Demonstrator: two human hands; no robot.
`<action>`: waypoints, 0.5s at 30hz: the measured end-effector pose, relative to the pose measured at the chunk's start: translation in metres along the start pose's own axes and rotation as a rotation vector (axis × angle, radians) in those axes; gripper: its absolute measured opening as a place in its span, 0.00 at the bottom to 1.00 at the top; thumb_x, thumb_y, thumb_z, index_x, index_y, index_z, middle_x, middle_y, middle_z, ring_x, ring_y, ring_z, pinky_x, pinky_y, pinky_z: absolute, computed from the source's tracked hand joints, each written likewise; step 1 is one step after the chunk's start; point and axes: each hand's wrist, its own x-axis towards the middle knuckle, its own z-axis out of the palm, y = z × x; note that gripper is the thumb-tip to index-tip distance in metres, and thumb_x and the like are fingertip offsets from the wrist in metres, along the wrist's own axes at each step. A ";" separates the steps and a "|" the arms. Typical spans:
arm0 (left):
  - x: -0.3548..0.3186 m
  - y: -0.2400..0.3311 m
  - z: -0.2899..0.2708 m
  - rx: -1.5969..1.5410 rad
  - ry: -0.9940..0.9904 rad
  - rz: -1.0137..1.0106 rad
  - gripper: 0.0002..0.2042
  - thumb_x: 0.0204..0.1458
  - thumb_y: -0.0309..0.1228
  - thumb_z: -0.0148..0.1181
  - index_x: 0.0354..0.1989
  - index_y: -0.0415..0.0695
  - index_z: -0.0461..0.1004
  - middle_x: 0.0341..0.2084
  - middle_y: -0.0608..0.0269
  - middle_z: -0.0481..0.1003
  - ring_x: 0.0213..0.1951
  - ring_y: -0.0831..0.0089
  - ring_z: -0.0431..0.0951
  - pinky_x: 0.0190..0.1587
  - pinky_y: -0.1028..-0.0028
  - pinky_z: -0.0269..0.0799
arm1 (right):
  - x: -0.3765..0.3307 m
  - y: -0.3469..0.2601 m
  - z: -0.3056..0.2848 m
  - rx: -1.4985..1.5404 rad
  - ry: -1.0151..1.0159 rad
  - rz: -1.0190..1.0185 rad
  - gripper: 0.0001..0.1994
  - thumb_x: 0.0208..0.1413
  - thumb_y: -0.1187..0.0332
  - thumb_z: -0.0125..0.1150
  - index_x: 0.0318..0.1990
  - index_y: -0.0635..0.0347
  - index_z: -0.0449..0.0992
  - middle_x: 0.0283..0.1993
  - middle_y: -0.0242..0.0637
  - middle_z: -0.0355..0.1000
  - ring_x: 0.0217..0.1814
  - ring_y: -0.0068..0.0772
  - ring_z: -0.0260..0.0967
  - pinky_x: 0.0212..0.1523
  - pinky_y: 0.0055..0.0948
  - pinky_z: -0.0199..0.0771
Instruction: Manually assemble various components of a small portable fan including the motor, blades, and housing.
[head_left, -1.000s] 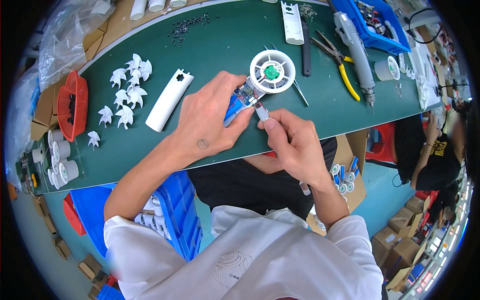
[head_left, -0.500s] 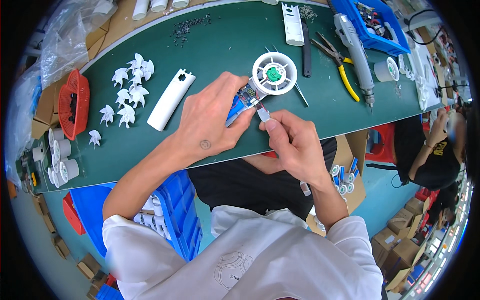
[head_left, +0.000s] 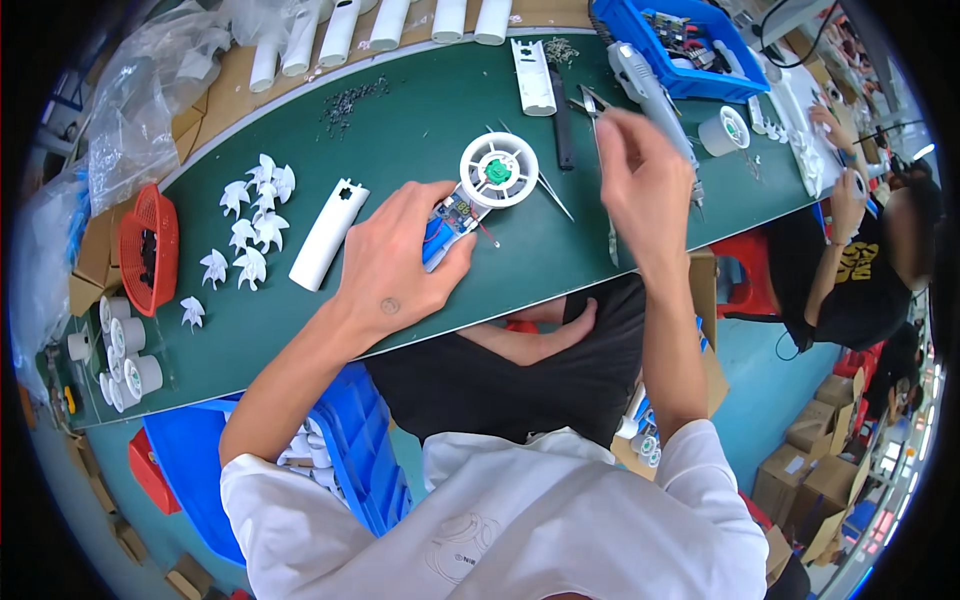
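My left hand (head_left: 405,255) is closed around a blue battery (head_left: 436,240) with a small circuit board (head_left: 456,213). A white round fan housing (head_left: 499,170) with a green centre is joined to its far end. A short thin wire (head_left: 488,236) sticks out beside the board. My right hand (head_left: 648,185) is over the pliers (head_left: 592,104), its fingers curled and smeared by motion. Only the pliers' jaw end shows clearly, so their grip is hidden. A thin pale strip (head_left: 613,242) shows beside that hand; its kind is unclear. Tweezers (head_left: 556,196) lie right of the fan housing.
A white casing half (head_left: 328,235) and several white fan blades (head_left: 252,266) lie to the left, beyond them a red basket (head_left: 165,250). An electric screwdriver (head_left: 650,90) and a blue bin (head_left: 690,80) are at the far right. Another person (head_left: 850,250) sits at the right.
My right hand has left the circuit board and moved away to the right, up to the pliers. My left hand still holds the battery and fan piece. The whole view has shifted.
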 end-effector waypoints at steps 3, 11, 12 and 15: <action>-0.002 -0.003 0.001 0.017 0.029 0.038 0.20 0.46 0.30 0.67 0.48 0.37 0.73 0.36 0.50 0.76 0.38 0.54 0.79 0.39 0.63 0.74 | 0.030 0.026 -0.006 -0.260 0.199 -0.164 0.13 0.59 0.65 0.61 0.45 0.67 0.79 0.37 0.46 0.78 0.34 0.42 0.77 0.38 0.35 0.75; 0.001 -0.003 0.001 0.039 0.054 0.112 0.20 0.45 0.30 0.67 0.47 0.35 0.73 0.34 0.50 0.75 0.36 0.55 0.77 0.38 0.62 0.73 | 0.042 0.059 -0.025 -0.470 0.004 0.014 0.21 0.60 0.57 0.59 0.54 0.64 0.76 0.41 0.56 0.77 0.42 0.52 0.76 0.45 0.42 0.73; 0.001 -0.003 0.001 0.041 0.056 0.105 0.20 0.45 0.30 0.67 0.47 0.35 0.73 0.34 0.50 0.75 0.36 0.55 0.77 0.38 0.62 0.73 | 0.044 0.055 -0.024 -0.399 0.036 -0.097 0.22 0.62 0.56 0.58 0.55 0.64 0.75 0.42 0.53 0.78 0.41 0.50 0.76 0.45 0.39 0.73; 0.002 -0.003 0.000 0.038 0.049 0.098 0.20 0.45 0.30 0.66 0.46 0.35 0.73 0.34 0.50 0.75 0.37 0.54 0.77 0.39 0.62 0.73 | 0.043 0.030 -0.029 0.282 0.021 0.088 0.24 0.65 0.52 0.52 0.56 0.65 0.75 0.42 0.44 0.77 0.39 0.39 0.76 0.45 0.33 0.72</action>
